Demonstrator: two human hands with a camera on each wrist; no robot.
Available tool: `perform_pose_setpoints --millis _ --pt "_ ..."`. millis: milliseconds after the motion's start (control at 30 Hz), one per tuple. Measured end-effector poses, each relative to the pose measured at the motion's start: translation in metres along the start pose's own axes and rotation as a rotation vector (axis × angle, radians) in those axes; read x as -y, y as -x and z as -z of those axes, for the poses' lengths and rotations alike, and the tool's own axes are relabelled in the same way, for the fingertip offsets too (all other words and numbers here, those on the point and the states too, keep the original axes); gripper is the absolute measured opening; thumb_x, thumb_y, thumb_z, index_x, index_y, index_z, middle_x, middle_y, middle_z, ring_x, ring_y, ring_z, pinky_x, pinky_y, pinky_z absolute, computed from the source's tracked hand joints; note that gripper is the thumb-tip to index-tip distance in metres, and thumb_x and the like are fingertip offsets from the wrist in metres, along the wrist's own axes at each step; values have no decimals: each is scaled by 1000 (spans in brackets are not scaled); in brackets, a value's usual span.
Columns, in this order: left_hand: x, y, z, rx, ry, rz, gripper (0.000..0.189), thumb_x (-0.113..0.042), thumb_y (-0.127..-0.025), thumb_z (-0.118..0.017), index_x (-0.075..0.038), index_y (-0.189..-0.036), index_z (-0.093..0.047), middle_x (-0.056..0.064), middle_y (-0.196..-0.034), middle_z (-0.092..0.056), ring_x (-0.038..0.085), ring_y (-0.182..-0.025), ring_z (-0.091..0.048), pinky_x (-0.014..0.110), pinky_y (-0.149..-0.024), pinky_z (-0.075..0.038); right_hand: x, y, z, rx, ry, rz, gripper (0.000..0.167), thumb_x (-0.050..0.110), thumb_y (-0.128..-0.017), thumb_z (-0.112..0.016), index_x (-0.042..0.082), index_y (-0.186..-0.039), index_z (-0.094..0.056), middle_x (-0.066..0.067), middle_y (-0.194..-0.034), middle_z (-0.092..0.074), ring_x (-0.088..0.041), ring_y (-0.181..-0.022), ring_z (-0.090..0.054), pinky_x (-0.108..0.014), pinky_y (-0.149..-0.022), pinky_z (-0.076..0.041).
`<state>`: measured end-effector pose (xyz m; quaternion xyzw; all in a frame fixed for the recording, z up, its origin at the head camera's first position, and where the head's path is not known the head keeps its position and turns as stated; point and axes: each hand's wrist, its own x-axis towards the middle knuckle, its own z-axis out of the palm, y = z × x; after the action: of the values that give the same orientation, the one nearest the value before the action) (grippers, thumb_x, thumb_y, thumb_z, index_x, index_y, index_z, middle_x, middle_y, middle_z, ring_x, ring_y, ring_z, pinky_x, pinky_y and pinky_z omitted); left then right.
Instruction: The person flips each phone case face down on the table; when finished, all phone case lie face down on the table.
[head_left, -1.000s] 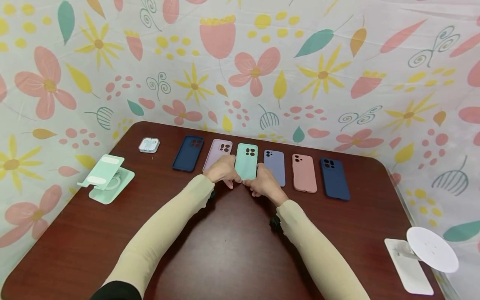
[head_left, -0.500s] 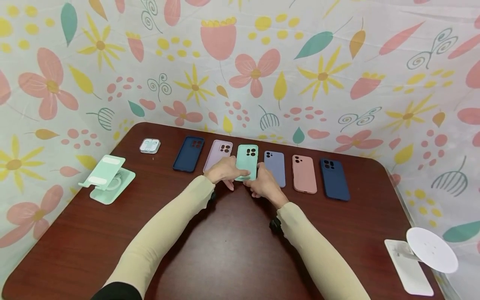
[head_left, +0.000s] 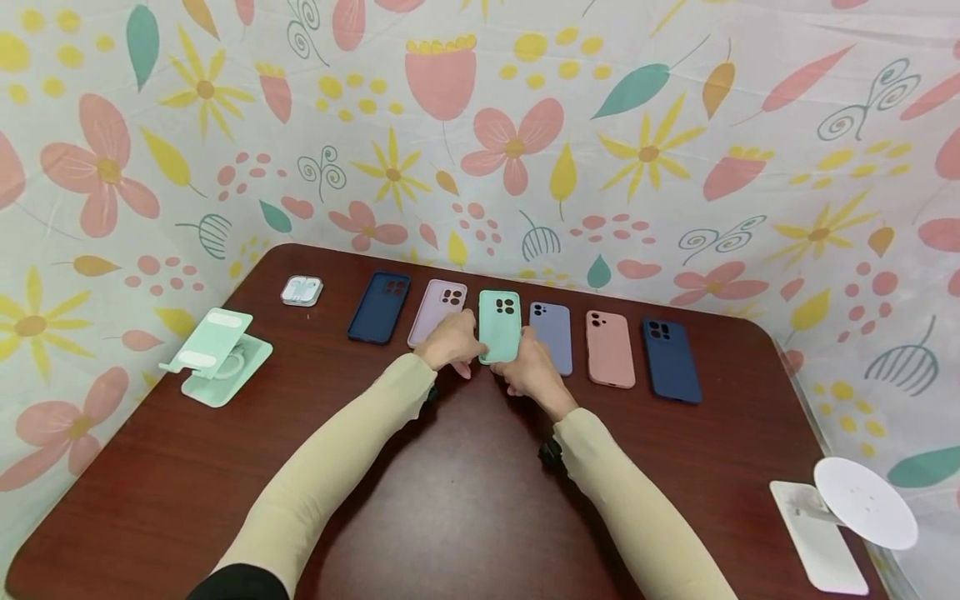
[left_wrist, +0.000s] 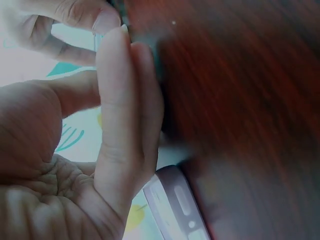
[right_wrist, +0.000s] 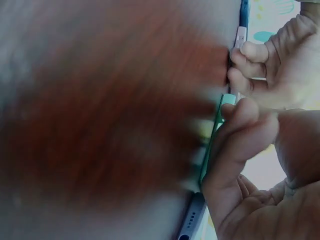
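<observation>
A mint-green phone case (head_left: 499, 325) lies in the middle of a row of phone cases on the dark wood table. My right hand (head_left: 531, 371) holds it by its lower right corner. In the right wrist view the fingers of that hand curl around the edge of the case (right_wrist: 212, 142). My left hand (head_left: 450, 340) is at the lower left corner, thumb tip right at the case's edge. The left wrist view shows its fingers (left_wrist: 117, 100) fairly straight and side by side. Partly under the left hand lies a lilac phone case (head_left: 431, 310).
Left of the lilac case lies a dark blue case (head_left: 380, 308), then an earphone box (head_left: 302, 291). To the right are a periwinkle case (head_left: 553, 337), a pink case (head_left: 610, 350) and another blue case (head_left: 671, 360). A mint stand (head_left: 225, 358) and a white stand (head_left: 821, 533) flank them.
The mint-green case has shifted slightly to the right. My left thumb, lying over its lower part half a second ago, is now at its left edge.
</observation>
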<state>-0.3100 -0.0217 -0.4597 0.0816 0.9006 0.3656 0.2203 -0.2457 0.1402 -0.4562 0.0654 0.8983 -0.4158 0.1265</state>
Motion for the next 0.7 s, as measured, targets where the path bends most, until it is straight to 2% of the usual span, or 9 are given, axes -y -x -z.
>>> perform_pose_setpoints --millis 133,233,333,467,567,700 --pt "19 -23 -5 -5 4 -6 34 -1 -96 -64 7 -128 -56 18 -85 -68 24 -52 -76 32 -54 -66 1 1 2 21 20 -15 68 10 -96 -82 -3 -149 -40 -15 -80 -65 -16 -47 -60 -28 -45 -57" --pt "21 -24 -3 -4 6 7 36 -3 -96 -66 4 -130 -56 20 -93 -71 25 -54 -77 33 -56 -67 0 0 3 37 36 -24 63 13 -98 -82 -2 -146 -43 -12 -74 -64 -16 -47 -60 -27 -45 -56" --pt "10 -9 1 10 26 13 44 -9 -98 -72 4 -136 -54 22 -100 -70 24 -55 -77 33 -58 -67 -1 -2 4 52 37 -30 68 15 -98 -81 -1 -150 -40 -11 -73 -63 -15 -47 -60 -27 -45 -56" --pt "-6 17 8 27 79 4 45 -15 -99 -78 4 -134 -56 18 -98 -68 20 -53 -74 32 -58 -68 -1 -4 4 61 24 -38 77 16 -99 -81 1 -158 -34 -11 -73 -65 -15 -47 -61 -27 -46 -57" --pt "-9 25 8 20 82 -5 49 -23 -100 -80 5 -133 -57 13 -95 -65 17 -50 -72 31 -58 -67 -1 -4 4 64 15 -31 83 16 -99 -81 3 -163 -30 -10 -73 -66 -14 -48 -62 -27 -48 -59" --pt "-9 27 8 14 67 -1 71 -41 -101 -79 6 -145 -50 12 -96 -62 18 -50 -73 30 -61 -67 -2 -2 3 55 -20 -1 87 14 -98 -81 4 -166 -26 -10 -73 -68 -14 -49 -64 -29 -50 -62"
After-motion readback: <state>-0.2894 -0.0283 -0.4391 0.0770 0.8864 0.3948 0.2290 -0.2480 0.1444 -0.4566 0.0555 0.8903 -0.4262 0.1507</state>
